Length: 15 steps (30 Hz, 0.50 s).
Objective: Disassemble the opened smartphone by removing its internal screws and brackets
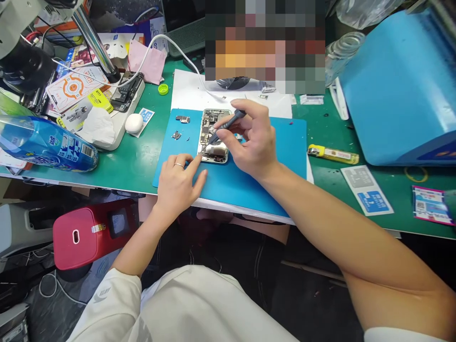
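Observation:
An opened phone (216,153) with bare circuitry lies on a blue mat (249,185). My right hand (254,137) grips a dark screwdriver (231,121) at a slant, its tip down at the lower left part of the phone. At the phone's lower left corner rests my left hand (180,180), a ring on one finger, its fingers stretched and the index fingertip touching the edge. It holds nothing that I can see. Left of the phone lie a small camera module (183,119) and another small metal part (176,135).
A blue bottle (53,145) lies at the left, near a white earbud case (134,123) and a microscope stand (96,42). On the right are a yellow cutter knife (333,154), printed cards (366,190) and a large blue box (399,90). A white cable (171,40) arches behind.

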Available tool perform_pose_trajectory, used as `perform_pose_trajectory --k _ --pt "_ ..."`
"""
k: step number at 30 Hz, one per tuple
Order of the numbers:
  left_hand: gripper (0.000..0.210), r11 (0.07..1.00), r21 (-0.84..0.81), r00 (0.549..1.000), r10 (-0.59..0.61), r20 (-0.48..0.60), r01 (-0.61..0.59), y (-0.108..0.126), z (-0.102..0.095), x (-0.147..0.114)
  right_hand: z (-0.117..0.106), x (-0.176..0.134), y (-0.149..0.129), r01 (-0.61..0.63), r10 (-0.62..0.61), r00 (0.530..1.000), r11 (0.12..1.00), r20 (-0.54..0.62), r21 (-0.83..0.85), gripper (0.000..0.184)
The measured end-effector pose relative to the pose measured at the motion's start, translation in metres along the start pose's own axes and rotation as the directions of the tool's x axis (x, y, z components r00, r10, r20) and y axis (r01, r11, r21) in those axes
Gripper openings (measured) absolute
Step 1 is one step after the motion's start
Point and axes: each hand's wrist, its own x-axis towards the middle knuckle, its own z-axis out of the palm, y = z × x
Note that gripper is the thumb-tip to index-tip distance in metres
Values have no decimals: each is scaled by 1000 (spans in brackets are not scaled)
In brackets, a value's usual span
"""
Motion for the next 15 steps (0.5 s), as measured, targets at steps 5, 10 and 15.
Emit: perform_pose_trajectory --k 5,10,15 --pt "41 1000 -3 999 2 41 -2 0 -2 -1 3 -1 -3 -32 33 999 999 37 -6 52" --pt "46 1000 6 995 9 100 -10 0 -3 0 4 -3 1 -36 35 997 999 62 19 53" --pt "47 999 26 992 16 124 -19 1 -3 0 5 -3 4 -13 13 1000 1000 26 11 53"
